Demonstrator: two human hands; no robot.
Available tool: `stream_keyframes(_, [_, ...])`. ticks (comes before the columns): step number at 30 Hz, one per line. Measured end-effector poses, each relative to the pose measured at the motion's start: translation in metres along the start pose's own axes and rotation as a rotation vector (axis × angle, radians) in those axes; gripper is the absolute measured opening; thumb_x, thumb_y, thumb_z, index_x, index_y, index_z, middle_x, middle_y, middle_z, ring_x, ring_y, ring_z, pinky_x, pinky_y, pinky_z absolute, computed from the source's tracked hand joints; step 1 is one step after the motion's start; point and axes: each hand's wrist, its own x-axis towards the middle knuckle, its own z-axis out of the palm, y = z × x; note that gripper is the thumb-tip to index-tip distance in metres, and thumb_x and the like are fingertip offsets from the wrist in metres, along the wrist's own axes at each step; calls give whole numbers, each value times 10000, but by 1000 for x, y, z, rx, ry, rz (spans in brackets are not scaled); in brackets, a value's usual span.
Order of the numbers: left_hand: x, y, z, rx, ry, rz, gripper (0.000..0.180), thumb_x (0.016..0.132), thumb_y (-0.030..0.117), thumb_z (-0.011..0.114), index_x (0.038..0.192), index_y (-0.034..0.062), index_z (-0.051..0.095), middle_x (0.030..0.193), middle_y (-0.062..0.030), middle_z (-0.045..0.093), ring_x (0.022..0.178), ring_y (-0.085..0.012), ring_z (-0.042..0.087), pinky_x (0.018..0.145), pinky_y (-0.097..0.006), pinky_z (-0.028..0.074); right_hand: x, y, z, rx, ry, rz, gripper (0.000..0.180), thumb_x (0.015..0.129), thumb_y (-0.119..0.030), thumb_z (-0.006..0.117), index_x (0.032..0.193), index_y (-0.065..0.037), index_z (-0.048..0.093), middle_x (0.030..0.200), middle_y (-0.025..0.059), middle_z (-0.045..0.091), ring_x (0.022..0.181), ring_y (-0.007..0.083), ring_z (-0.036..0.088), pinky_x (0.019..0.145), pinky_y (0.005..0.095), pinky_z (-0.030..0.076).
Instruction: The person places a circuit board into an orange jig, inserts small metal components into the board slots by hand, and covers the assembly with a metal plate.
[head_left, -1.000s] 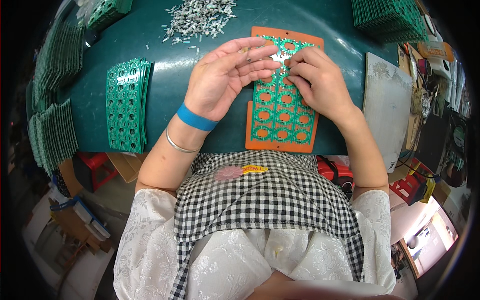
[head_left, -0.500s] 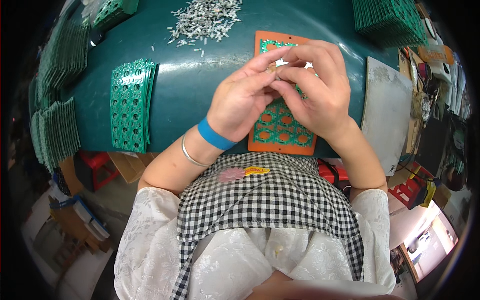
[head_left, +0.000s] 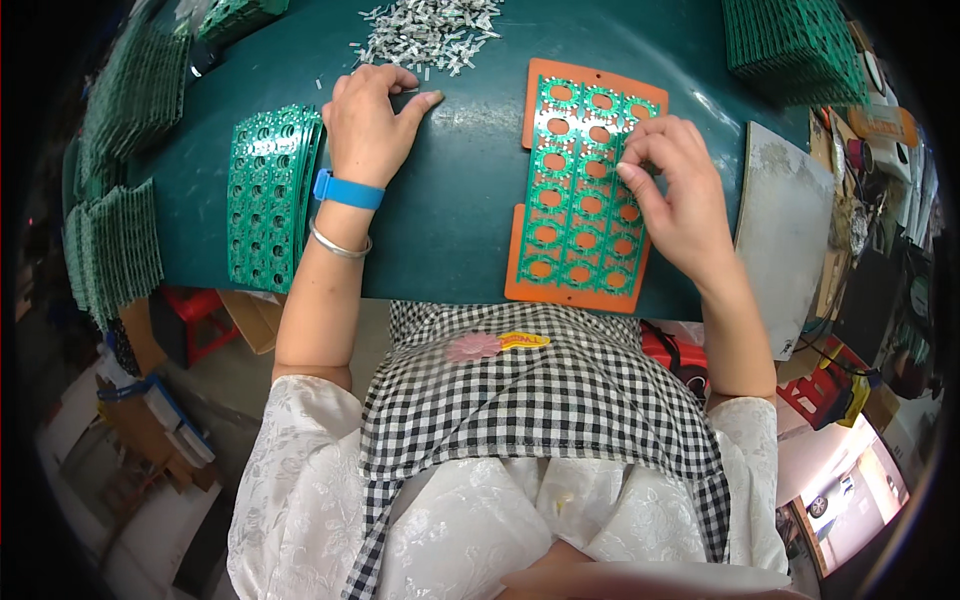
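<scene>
**Left hand leaves the board for the pile of metal parts**

Half a second ago both hands were bunched together over the top of the green board (head_left: 583, 190); now they are well apart. The left hand (head_left: 368, 122) has swung away to the left of the board and rests on the dark teal surface (head_left: 460, 210), fingers loosely curled, fingertips at the near edge of the heap of small silvery parts (head_left: 430, 35). Whether it holds a part I cannot tell. This looks like a reach for a fresh piece.

The right hand (head_left: 678, 190) stays on the board's right edge, fingers pinched narrow against it.

The board is thin, flat and green, pierced with rows of round holes, and lies in a smooth orange tray (head_left: 527, 285) on the surface. To the left of the board, beyond the left wrist, stands a stack of similar green boards (head_left: 268, 195). To its right lies a dull grey sheet (head_left: 780, 230).
</scene>
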Motion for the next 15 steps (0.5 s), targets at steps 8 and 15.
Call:
stream_keyframes(8, [-1, 9, 7, -105, -40, 123, 134, 785, 191, 774, 816, 92, 689, 842, -40, 656, 890, -266, 589, 787, -419, 444, -4, -5, 9, -12, -65, -41, 122, 757, -7, 715, 796, -11, 599, 975, 87, 597, 956, 296, 561, 805, 392, 488])
stream_keyframes(15, [-4, 29, 0, -361, -85, -35, 111, 814, 115, 758, 844, 46, 676, 703, -85, 668, 640, -214, 638, 593, -318, 510, -9, -1, 11, -16, -91, -63, 125, 747, 10, 710, 787, 3, 592, 966, 99, 594, 944, 304, 570, 804, 390, 495])
